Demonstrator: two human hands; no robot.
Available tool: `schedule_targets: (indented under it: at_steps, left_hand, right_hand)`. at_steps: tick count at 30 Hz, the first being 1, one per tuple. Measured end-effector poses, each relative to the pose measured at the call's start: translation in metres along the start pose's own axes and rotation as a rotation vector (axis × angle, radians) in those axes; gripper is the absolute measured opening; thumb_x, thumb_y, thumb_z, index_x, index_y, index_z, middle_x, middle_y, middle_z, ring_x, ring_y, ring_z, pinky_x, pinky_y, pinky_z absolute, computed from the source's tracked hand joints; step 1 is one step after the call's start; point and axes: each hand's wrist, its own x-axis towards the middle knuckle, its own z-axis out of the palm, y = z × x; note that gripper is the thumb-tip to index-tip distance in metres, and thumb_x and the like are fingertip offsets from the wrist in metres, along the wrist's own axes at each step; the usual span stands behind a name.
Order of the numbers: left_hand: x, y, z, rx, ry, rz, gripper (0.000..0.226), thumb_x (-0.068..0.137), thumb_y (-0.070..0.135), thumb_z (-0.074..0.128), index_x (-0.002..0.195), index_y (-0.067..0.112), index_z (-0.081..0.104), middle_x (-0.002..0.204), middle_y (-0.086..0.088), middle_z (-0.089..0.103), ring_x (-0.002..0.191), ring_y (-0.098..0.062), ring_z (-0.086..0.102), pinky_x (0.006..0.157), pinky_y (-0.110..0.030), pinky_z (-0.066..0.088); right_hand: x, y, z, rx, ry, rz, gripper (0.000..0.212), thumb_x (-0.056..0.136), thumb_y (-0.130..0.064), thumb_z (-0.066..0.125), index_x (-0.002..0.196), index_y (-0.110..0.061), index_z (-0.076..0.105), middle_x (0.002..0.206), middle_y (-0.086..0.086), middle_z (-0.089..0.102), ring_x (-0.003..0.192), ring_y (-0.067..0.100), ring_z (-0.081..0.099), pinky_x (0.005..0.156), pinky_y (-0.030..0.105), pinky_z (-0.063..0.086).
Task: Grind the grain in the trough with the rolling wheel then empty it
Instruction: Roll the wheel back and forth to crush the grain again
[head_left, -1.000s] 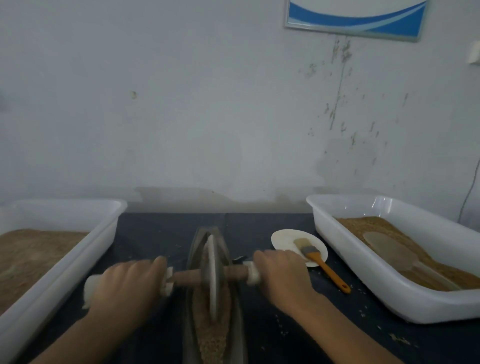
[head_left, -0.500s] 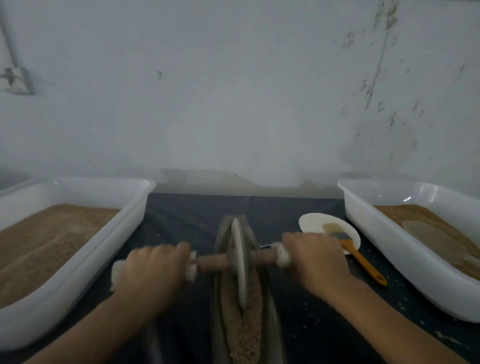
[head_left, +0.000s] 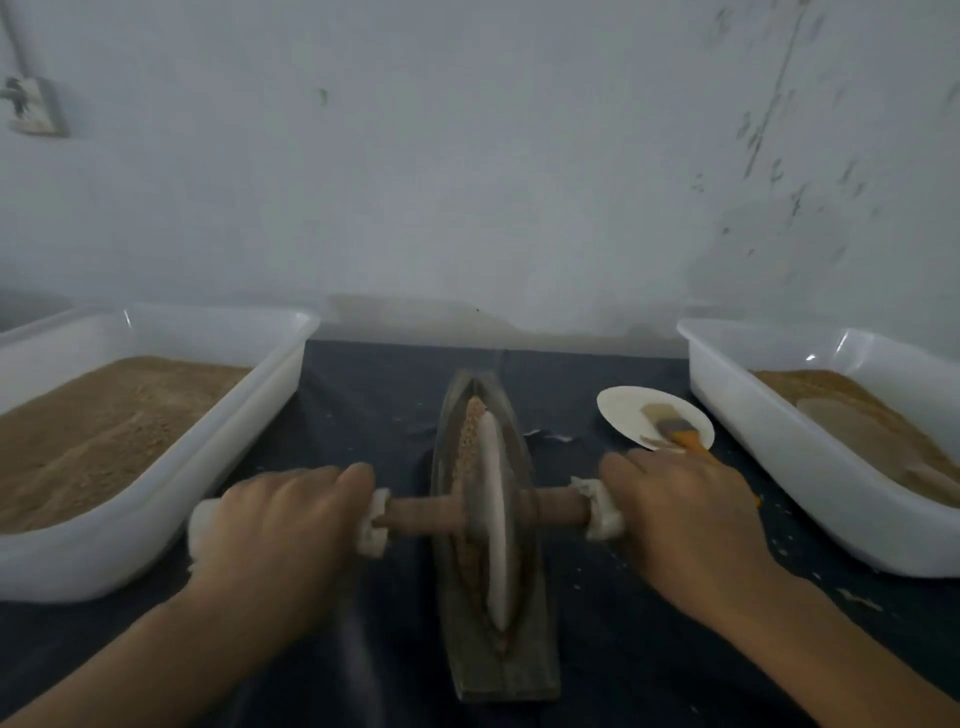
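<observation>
A boat-shaped dark trough (head_left: 511, 670) lies lengthwise on the dark table in front of me. Brown grain (head_left: 467, 441) shows in its groove beyond the wheel. The pale rolling wheel (head_left: 493, 519) stands on edge in the groove on a wooden axle (head_left: 415, 512). My left hand (head_left: 280, 530) grips the axle's left end, which is wrapped in white cloth. My right hand (head_left: 680, 525) grips the cloth-wrapped right end.
A white tub (head_left: 171, 499) of brown ground grain stands at the left. Another white tub (head_left: 810, 467) with grain and a flat scoop stands at the right. A small white dish (head_left: 623, 410) with an orange-handled brush (head_left: 680, 434) lies behind my right hand. A wall closes the back.
The wheel has rolled toward me along the trough, and grain at the far end now shows. The camera has tilted down, so the whole trough is in view.
</observation>
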Motion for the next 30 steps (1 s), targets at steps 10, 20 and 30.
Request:
schedule_targets:
  at_steps: [10, 20, 30]
  left_hand:
    - [0.058, -0.002, 0.041, 0.007, -0.059, -0.122, 0.024, 0.086, 0.046, 0.052, 0.078, 0.031, 0.035, 0.066, 0.011, 0.044, 0.055, -0.008, 0.04, 0.052, -0.026, 0.03]
    - [0.091, -0.005, 0.055, 0.017, -0.005, -0.113, 0.032, 0.082, 0.042, 0.064, 0.079, 0.03, 0.034, 0.07, 0.011, 0.047, 0.059, -0.009, 0.044, 0.056, -0.027, 0.033]
    - [-0.005, -0.002, -0.015, -0.158, 0.083, 0.168, 0.036, 0.053, 0.036, 0.078, 0.058, 0.026, 0.044, 0.048, 0.009, 0.041, 0.036, -0.016, 0.045, 0.05, -0.022, 0.017]
  right_hand:
    - [0.044, 0.014, 0.06, -0.093, -0.163, 0.098, 0.031, 0.07, -0.04, 0.072, 0.073, -0.029, 0.043, 0.066, -0.006, 0.058, 0.057, 0.015, 0.055, 0.047, 0.028, 0.033]
    - [0.068, 0.019, 0.08, -0.03, -0.211, 0.209, 0.02, 0.08, -0.039, 0.064, 0.083, -0.026, 0.049, 0.081, -0.003, 0.063, 0.071, 0.021, 0.059, 0.058, 0.032, 0.039]
    - [-0.018, 0.005, 0.011, 0.02, -0.253, 0.049, 0.064, 0.039, -0.04, 0.083, 0.069, -0.038, 0.027, 0.055, -0.015, 0.027, 0.045, 0.005, 0.043, 0.04, 0.024, 0.038]
